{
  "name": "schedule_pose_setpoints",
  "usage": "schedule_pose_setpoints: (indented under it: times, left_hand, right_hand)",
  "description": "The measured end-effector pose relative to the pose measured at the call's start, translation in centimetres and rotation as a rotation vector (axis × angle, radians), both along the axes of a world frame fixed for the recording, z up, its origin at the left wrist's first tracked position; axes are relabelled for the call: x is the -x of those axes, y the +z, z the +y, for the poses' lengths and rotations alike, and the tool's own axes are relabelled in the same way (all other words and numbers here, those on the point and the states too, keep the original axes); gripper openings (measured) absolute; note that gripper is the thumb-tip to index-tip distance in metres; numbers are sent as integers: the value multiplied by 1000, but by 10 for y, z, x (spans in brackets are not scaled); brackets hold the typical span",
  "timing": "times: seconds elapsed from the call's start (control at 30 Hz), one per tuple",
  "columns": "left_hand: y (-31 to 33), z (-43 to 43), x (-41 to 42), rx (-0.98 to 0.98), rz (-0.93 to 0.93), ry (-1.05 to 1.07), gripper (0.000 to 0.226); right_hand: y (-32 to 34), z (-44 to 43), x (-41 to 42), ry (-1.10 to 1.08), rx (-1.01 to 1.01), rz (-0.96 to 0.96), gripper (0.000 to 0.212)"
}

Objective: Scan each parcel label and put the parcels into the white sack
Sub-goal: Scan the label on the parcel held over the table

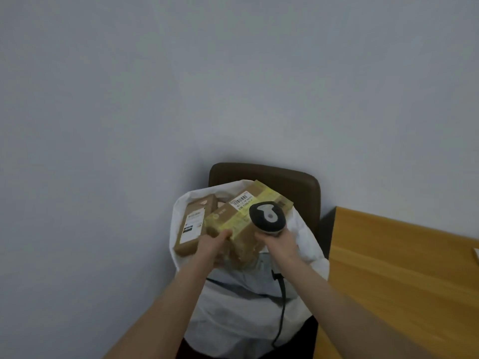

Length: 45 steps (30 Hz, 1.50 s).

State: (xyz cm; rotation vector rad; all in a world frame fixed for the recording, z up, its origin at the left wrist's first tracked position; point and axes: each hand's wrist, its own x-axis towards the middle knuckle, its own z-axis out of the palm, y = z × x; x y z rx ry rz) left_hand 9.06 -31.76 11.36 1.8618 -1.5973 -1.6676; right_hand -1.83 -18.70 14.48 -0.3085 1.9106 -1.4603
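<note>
Left hand (213,241) grips parcel (228,222), long axis far-right.

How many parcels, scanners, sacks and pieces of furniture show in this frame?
Parcels: 2 clear: held parcel in the left hand, second parcel in the sack
Scanner: 1, in the right hand
Sack: 1
Furniture: 2, chair, table
Total: 6

Chair back (285,177) behind sack (233,307). Table (388,268) right of sack. Upright parcel (191,226) in sack's left side. Labelled parcel (233,221) over sack mouth, scanner (268,216) above sack's right rim.
</note>
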Motion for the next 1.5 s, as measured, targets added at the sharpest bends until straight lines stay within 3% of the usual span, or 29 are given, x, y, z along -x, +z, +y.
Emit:
schedule_pose_setpoints:
  times: [0.07, 0.13, 0.2, 0.3, 0.4, 0.5, 0.7, 0.77, 0.83, 0.9, 0.97, 1.0, 1.07, 1.13, 1.2, 1.27, 1.37, 1.5]
  left_hand:
    - [5, -21, 2, 379, -210, -200, 114]
    - [15, -37, 9, 768, -351, -501, 105]
    - [22, -45, 20, 883, -433, -820, 91]
    - [25, -40, 33, 715, -604, -1044, 81]
    - [22, -22, 38, 785, -762, -1078, 80]
    - [17, -19, 44, 846, -714, -1118, 80]
    - [-13, -45, 25, 661, -712, -1112, 99]
    - [-21, -55, 20, 622, -731, -1110, 102]
    - [-23, -65, 22, 615, -721, -1138, 100]
    - [-18, -79, 30, 671, -683, -1156, 86]
    - [-10, -103, 43, 771, -560, -1110, 52]
    - [-5, -119, 50, 775, -457, -1036, 35]
    - [1, -158, 64, 746, -294, -847, 23]
    - [-2, -199, 76, 721, -233, -702, 26]
    - [-13, -232, 86, 633, -265, -690, 32]
    - [-29, -252, 95, 510, -353, -770, 40]
    - [-48, -264, 105, 364, -418, -890, 49]
    - [-68, -266, 112, 252, -465, -1056, 53]
  right_hand:
    - [-3, -7, 1, 7, -45, -32, 57]
    - [-6, -12, 4, 15, -62, -72, 55]
    - [-10, -17, 8, 10, -76, -86, 51]
    - [-22, -22, 22, -37, -100, -86, 56]
    - [-40, -26, 38, -3, -129, -91, 61]
    - [-24, -31, 35, 56, -144, -89, 61]
    - [-27, -51, 23, 146, -161, -169, 46]
    - [-29, -61, 22, 114, -171, -106, 28]
    - [-31, -75, 27, 47, -205, 34, 22]
    - [-33, -95, 39, 36, -271, 182, 23]
    - [-31, -114, 46, 109, -339, 251, 21]
    - [-28, -122, 47, 136, -387, 257, 22]
    - [-21, -135, 48, 148, -460, 287, 21]
    - [-24, -147, 51, 178, -531, 308, 28]
    - [-23, -154, 53, 189, -569, 344, 27]
    - [-23, -159, 52, 225, -603, 368, 21]
    - [-27, -164, 49, 264, -637, 418, 33]
    - [-25, -166, 46, 340, -665, 476, 33]
